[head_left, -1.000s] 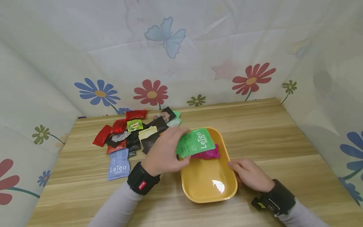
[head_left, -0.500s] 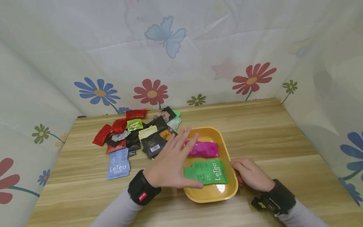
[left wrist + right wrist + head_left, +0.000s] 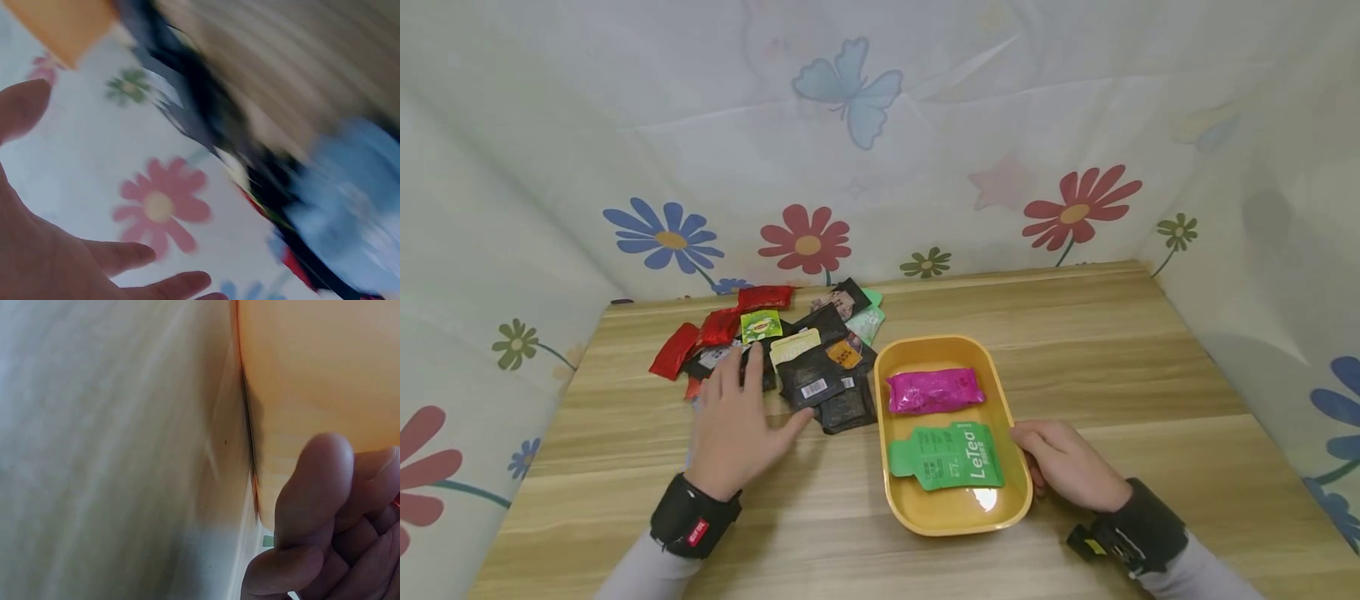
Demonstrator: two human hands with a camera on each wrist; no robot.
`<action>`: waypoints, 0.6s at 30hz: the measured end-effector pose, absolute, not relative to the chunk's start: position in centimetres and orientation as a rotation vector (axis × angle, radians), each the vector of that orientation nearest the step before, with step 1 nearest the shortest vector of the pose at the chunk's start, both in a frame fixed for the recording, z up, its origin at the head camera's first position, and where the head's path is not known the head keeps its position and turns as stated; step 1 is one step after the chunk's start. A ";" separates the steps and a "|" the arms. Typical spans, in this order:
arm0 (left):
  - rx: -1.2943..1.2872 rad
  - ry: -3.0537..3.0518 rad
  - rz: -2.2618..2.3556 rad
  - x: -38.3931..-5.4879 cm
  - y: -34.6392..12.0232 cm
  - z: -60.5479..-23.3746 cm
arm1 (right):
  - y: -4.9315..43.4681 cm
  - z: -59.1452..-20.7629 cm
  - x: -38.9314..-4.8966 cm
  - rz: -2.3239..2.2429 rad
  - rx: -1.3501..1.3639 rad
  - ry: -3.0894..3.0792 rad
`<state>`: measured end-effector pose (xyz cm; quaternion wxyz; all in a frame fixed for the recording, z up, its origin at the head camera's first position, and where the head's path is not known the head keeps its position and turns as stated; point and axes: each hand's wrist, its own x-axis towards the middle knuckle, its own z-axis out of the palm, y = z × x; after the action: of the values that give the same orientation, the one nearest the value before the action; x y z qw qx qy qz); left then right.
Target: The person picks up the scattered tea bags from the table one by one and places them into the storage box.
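My left hand [image 3: 730, 433] is over the near left side of the packet pile, fingers spread and holding nothing. It hides most of a light-blue packet [image 3: 353, 209], which shows blurred in the left wrist view. My right hand [image 3: 1071, 462] grips the right rim of a yellow plastic tray [image 3: 925, 515], its fingers curled against the outer wall in the right wrist view. Inside the tray lie a shiny magenta packet [image 3: 936, 391] towards the back and a flat green LeTea packet [image 3: 955, 458] in front of it.
A loose pile at the back left holds several black sachets [image 3: 812, 379], red packets [image 3: 676, 350], a yellow-green tea bag [image 3: 762, 325] and a pale green packet [image 3: 867, 323]. The wooden table [image 3: 1097, 350] ends at flower-printed cloth walls [image 3: 955, 150] behind and at both sides.
My left hand let go of the green packet, which dropped flat into the tray, then moved left to the pile. My right hand has stayed at the tray's rim.
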<state>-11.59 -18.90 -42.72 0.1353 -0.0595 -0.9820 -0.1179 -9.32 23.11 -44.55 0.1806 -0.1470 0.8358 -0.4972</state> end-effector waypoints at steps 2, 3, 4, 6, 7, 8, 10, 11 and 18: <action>-0.107 -2.831 -0.304 -11.4 -20.3 -43.3 | 23.1 -44.5 -9.2 -1.411 -0.416 2.356; -0.072 -2.840 -0.294 -11.2 -20.9 -43.5 | 23.1 -44.6 -9.2 -1.415 -0.414 2.352; -0.040 -2.850 -0.280 -11.1 -21.5 -43.6 | 23.1 -44.6 -9.1 -1.416 -0.413 2.349; 0.038 -2.884 -0.238 -10.8 -22.5 -43.9 | 23.2 -44.6 -9.1 -1.420 -0.413 2.343; 0.077 -2.906 -0.210 -10.8 -22.9 -44.0 | 23.2 -44.7 -9.0 -1.420 -0.411 2.343; 0.114 -2.922 -0.187 -10.7 -23.3 -44.1 | 23.2 -44.7 -9.0 -1.415 -0.410 2.346; 0.181 -2.943 -0.136 -10.8 -23.9 -44.4 | 23.1 -44.7 -9.0 -1.409 -0.411 2.355; 0.211 -2.952 -0.117 -10.9 -24.2 -44.5 | 23.1 -44.7 -9.0 -1.406 -0.412 2.358; 0.298 -2.984 -0.084 -11.4 -25.0 -44.8 | 23.1 -44.7 -9.1 -1.413 -0.419 2.363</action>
<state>-11.38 -24.97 -44.77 0.0706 0.0991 -0.9922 -0.0279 -9.08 23.06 -44.65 0.1774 -0.1482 0.8349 -0.4995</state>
